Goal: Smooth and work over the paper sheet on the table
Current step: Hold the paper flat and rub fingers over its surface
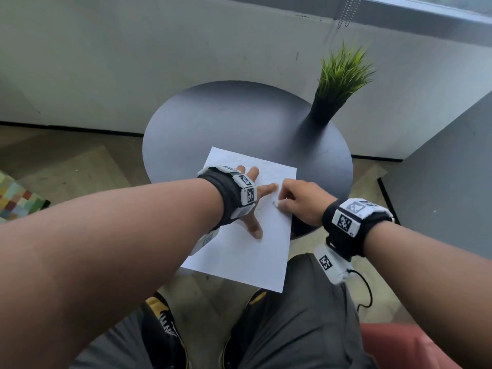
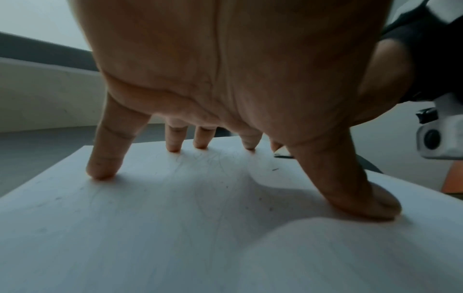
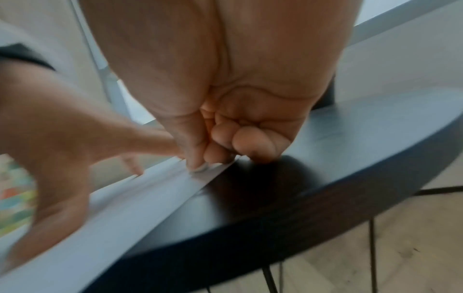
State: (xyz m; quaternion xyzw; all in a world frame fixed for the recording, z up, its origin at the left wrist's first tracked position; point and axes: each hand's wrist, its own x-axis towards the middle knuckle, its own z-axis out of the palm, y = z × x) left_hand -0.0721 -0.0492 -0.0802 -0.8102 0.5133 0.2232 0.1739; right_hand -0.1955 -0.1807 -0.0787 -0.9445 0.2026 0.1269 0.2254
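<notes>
A white paper sheet point(image 1: 239, 257) with faint pencil marks lies on the round dark table point(image 1: 239, 115), its near end hanging past the table's front edge. My left hand point(image 1: 259, 206) is spread flat on the sheet, its straight fingers point(image 2: 102, 168) and thumb pressing the paper point(image 2: 175, 228) down. At the sheet's right edge my right hand point(image 1: 282, 202) is curled, with thumb and fingers pinching a small white object point(image 2: 283, 152) that looks like an eraser. In the right wrist view that hand point(image 3: 208, 160) bears on the paper's edge point(image 3: 125, 208), partly blurred.
A potted green grass plant point(image 1: 340, 75) stands at the table's far right. My knees and shoes point(image 1: 162, 328) are under the near edge. A grey cabinet point(image 1: 439, 169) is to the right, a red seat point(image 1: 412, 347) below it and a white wall behind.
</notes>
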